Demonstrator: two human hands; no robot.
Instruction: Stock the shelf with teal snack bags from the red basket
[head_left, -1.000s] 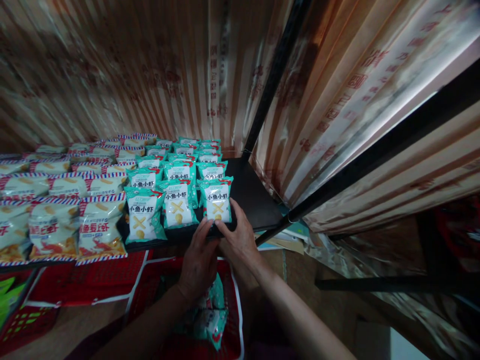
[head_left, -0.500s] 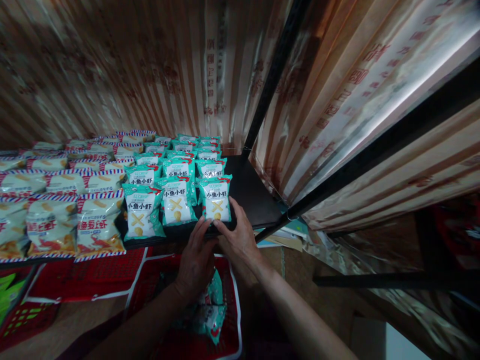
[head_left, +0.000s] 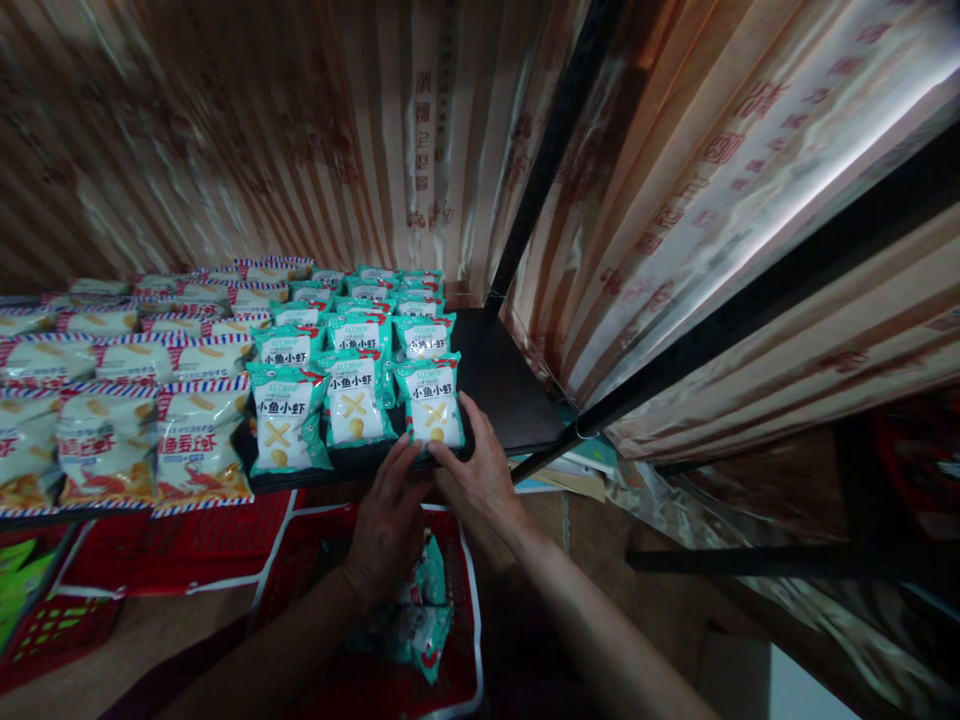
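Note:
A teal-and-white snack bag stands at the front right end of the rows of like bags on a black shelf. Around its lower right corner is my right hand, thumb along the bottom edge and fingers against the side. My left hand reaches to its lower left corner with fingers stretched out, the tips touching near the shelf's front edge. Beside it stand another teal bag and a third one. Below my hands, a red basket with a white rim holds more teal bags, partly hidden by my left forearm.
White snack bags with striped edges fill the shelf's left part. The bare black shelf shows at right, by a dark metal post. Pleated printed sheeting hangs behind. Another red basket is at lower left.
The front right bag's top has shifted slightly, and it now tilts a little to the left. Both hands remain at its lower corners.

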